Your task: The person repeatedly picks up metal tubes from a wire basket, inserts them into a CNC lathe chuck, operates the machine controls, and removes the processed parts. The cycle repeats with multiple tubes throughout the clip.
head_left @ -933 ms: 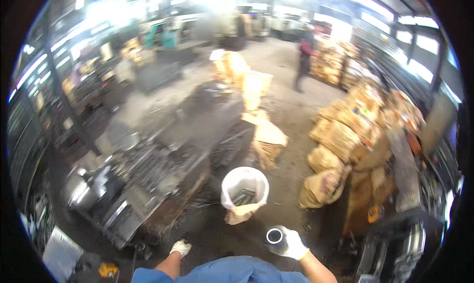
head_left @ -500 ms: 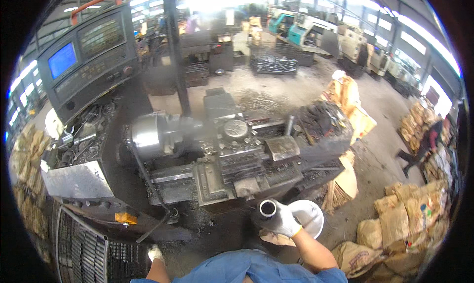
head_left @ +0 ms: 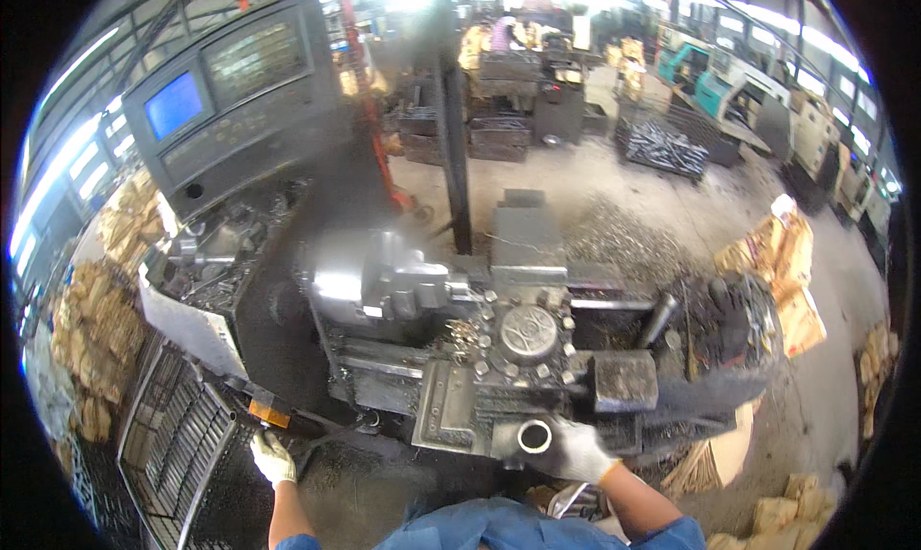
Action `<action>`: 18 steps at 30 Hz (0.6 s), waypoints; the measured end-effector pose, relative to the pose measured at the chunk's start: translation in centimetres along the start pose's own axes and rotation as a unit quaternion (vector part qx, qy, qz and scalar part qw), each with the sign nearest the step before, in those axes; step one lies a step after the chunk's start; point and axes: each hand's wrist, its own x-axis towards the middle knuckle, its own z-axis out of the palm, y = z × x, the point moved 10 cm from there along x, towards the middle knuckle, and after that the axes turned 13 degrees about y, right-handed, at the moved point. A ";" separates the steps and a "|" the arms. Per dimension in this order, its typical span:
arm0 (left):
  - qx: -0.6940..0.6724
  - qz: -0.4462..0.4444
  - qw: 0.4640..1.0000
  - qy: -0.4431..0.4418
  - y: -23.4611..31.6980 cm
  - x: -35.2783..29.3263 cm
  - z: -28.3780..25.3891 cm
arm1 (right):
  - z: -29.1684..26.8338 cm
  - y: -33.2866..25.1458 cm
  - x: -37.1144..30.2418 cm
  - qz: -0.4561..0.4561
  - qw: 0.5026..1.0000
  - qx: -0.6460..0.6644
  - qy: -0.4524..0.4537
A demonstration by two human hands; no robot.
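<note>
My right hand (head_left: 578,451), in a white glove with a dark, dirty palm, is closed around a short dark metal tube (head_left: 533,437). The tube's bright ring-shaped end faces up, in front of the lathe carriage (head_left: 446,406). My left hand (head_left: 274,458), also gloved, is just below an orange box (head_left: 270,413) on the front of the lathe. Its fingers are curled, and what they hold is too small to make out. Ahead are the lathe's shiny chuck (head_left: 347,280) and the round-topped tool post (head_left: 529,333).
A rack of metal bars (head_left: 177,425) stands at the lower left. Below my right forearm is a white bucket (head_left: 614,523) with metal pieces inside. The control panel (head_left: 230,85) rises at upper left. Brown sacks (head_left: 782,521) lie at lower right.
The view has turned right and closer to the lathe. My right hand has brought the tube from beside the bucket to the carriage front. My left hand has risen to the orange box.
</note>
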 end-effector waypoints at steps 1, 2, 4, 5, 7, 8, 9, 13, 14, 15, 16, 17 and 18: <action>-0.019 -0.030 0.999 0.010 1.3 -0.2 -0.4 | -1.6 0.6 0.6 -0.015 0.998 -0.004 -0.061; -0.016 -0.027 0.999 0.014 1.4 -0.3 -0.6 | -3.4 0.6 1.7 -0.037 0.992 -0.007 -0.121; -0.019 -0.019 0.999 0.028 2.1 0.2 -0.3 | -9.0 -2.0 6.2 -0.095 0.991 0.066 -0.069; -0.015 -0.034 0.999 0.020 3.5 0.5 -1.3 | -11.0 -3.8 8.6 -0.093 0.991 0.090 -0.031; -0.091 -0.099 0.990 -0.029 -0.5 1.1 2.1 | -12.9 -8.1 13.6 -0.165 0.981 0.089 0.043; -0.133 -0.172 0.972 -0.092 -1.8 0.9 3.5 | -11.8 -10.1 16.2 -0.161 0.986 0.024 0.023; -0.201 -0.251 0.944 -0.075 -3.7 0.0 4.1 | -9.8 -11.8 18.5 -0.270 0.962 0.013 0.038; -0.229 -0.376 0.897 -0.051 -0.7 -4.5 2.3 | 5.3 -8.9 27.2 -0.200 0.886 -0.304 -0.288; -0.179 -0.238 0.954 -0.024 3.2 -4.9 1.6 | 9.0 -6.3 28.5 -0.189 0.851 -0.346 -0.347; -0.175 -0.199 0.963 -0.041 10.3 -5.5 0.6 | 12.1 -1.7 29.0 -0.132 0.824 -0.358 -0.419; -0.198 -0.160 0.962 -0.099 16.6 -5.9 1.5 | 15.1 4.7 28.5 -0.144 0.789 -0.336 -0.493; -0.260 -0.124 0.948 -0.134 20.6 -5.7 0.9 | 17.3 5.8 28.2 -0.153 0.775 -0.335 -0.514; -0.260 -0.071 0.953 -0.140 22.8 -5.4 1.1 | 18.7 5.4 28.2 -0.168 0.761 -0.334 -0.530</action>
